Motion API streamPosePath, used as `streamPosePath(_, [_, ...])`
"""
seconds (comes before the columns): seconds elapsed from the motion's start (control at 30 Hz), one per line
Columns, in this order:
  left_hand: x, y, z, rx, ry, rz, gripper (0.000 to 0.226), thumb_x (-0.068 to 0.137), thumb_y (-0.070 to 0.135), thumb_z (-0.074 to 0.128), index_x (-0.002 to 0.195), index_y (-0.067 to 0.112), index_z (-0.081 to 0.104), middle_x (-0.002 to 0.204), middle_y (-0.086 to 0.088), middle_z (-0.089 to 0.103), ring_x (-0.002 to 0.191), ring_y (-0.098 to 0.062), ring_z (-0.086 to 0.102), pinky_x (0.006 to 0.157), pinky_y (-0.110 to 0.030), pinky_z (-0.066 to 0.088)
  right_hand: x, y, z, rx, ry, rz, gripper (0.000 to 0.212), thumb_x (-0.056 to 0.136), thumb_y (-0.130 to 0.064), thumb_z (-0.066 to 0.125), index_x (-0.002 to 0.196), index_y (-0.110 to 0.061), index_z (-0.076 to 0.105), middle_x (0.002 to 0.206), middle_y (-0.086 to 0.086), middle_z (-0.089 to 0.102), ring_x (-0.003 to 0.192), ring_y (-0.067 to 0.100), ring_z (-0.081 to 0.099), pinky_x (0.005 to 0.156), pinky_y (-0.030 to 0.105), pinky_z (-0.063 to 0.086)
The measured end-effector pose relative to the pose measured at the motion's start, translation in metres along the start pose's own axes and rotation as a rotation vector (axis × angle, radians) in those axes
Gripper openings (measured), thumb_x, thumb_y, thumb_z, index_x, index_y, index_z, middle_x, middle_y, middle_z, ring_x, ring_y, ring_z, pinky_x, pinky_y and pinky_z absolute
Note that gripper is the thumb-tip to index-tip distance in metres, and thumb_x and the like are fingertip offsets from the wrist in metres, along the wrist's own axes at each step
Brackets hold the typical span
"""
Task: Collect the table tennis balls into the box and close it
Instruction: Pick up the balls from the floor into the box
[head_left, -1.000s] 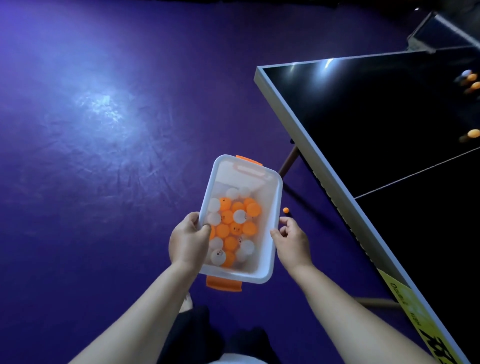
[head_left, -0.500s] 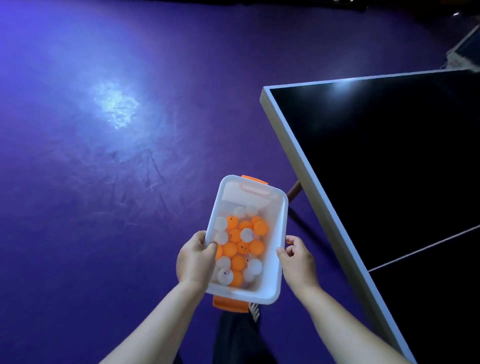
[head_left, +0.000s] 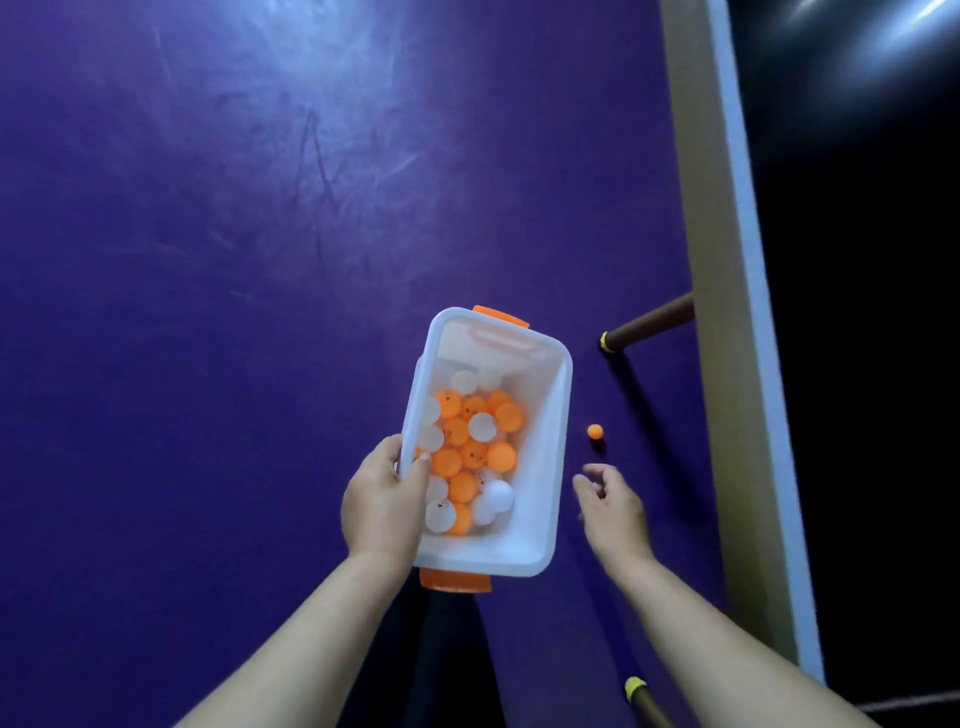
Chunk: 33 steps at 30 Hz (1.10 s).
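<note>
Two hands low in view: left hand (head_left: 383, 503) grips the box (head_left: 546, 441) rim; box lidless, part-filled with balls (head_left: 470, 457). Right hand (head_left: 613, 509) empty, fingers loosely spread, near a loose orange ball (head_left: 595, 431) on the floor (head_left: 234, 260) beside the table leg (head_left: 647, 329).

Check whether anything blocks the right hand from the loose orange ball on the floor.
Nothing visible does. The right hand is open and empty, and only bare purple floor separates it from the orange ball. The table leg stands beyond the ball; the box, in the left hand, is off to the side.
</note>
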<state>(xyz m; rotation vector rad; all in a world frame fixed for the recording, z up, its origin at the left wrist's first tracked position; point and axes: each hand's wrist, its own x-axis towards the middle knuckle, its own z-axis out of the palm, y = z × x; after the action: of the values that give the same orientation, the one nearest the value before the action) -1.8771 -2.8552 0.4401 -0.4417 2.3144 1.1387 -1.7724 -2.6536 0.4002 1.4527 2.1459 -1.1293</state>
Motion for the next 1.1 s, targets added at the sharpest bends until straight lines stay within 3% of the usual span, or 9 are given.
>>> streamPosePath(0.13, [0.058,-0.035,0.056,-0.006,-0.001,-0.065,0.006,0.085,0.035,0.053,0.082,0.032,0.058,0.078,0.008,0.064,0.074,-0.013,0.060,0.064,-0.035,0.048,0.078,0.043,0.045,-0.117,0.020,0.085,0.027,0.094,-0.030,0.049,0.118,-0.017,0.055,0.098,0.000,0.060,0.090,0.022,0.057,0.075,0.032,0.046])
streamPosePath(0.43, [0.184,-0.121,0.185,-0.098,-0.027,-0.047,0.006,0.088,0.029,0.058,0.082,0.032,0.059,0.078,0.009,0.065,0.073,-0.009,0.060,0.058,-0.029,0.044,0.273,0.132,0.142,-0.307,0.115,0.140,0.031,0.096,-0.026,0.046,0.125,-0.016,0.052,0.122,0.006,0.056,0.103,0.026,0.055,0.075,0.031,0.042])
streamPosePath(0.67, [0.252,-0.192,0.250,-0.148,-0.069,-0.016,0.005,0.086,0.028,0.060,0.085,0.032,0.062,0.074,0.005,0.065,0.066,-0.014,0.056,0.061,-0.036,0.048,0.405,0.196,0.171,-0.531,0.203,0.141,0.043,0.091,-0.020,0.054,0.133,-0.016,0.048,0.134,0.015,0.040,0.123,0.034,0.037,0.098,0.041,0.038])
streamPosePath(0.87, [0.281,-0.218,0.278,-0.176,-0.078,0.024,0.004,0.086,0.028,0.060,0.087,0.031,0.063,0.076,0.011,0.064,0.058,-0.003,0.050,0.058,-0.030,0.046,0.459,0.230,0.195,-0.525,0.104,0.251,0.051,0.092,-0.021,0.053,0.140,-0.024,0.039,0.153,0.010,0.018,0.134,0.036,0.026,0.107,0.044,0.032])
streamPosePath(0.93, [0.285,-0.221,0.281,-0.177,-0.084,0.024,0.003,0.086,0.028,0.061,0.088,0.030,0.063,0.075,0.006,0.064,0.060,-0.005,0.051,0.060,-0.034,0.049,0.462,0.237,0.205,-0.545,0.125,0.274,0.052,0.091,-0.017,0.053,0.140,-0.023,0.037,0.154,0.010,0.016,0.132,0.039,0.024,0.103,0.043,0.034])
streamPosePath(1.1, [0.283,-0.218,0.278,-0.159,-0.092,0.024,0.004,0.087,0.027,0.060,0.089,0.028,0.064,0.077,0.002,0.065,0.067,-0.016,0.056,0.066,-0.041,0.051,0.444,0.238,0.215,-0.492,0.238,0.292,0.035,0.086,0.000,0.051,0.119,-0.013,0.052,0.131,0.015,0.039,0.116,0.037,0.041,0.092,0.040,0.043])
